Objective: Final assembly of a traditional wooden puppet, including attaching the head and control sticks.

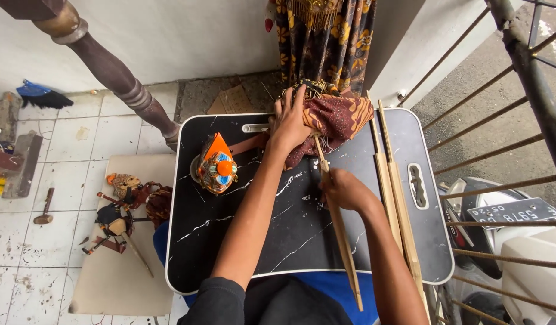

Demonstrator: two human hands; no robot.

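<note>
One wooden rod lengthwise, toward cloth

**A tiled corner by the railing**

White wall across the top of the frame; pale, stained floor tiles at left; a dark turned wooden post slants down from the upper left; rusty metal railing at right, grey pavement beyond it; flat, even daylight.

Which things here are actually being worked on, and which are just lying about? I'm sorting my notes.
In hand:
left hand pressing the patterned cloth
right hand on a wooden rod
painted puppet head

Lying about:
spare rods
puppet on the floor
hammer
scooter
</note>
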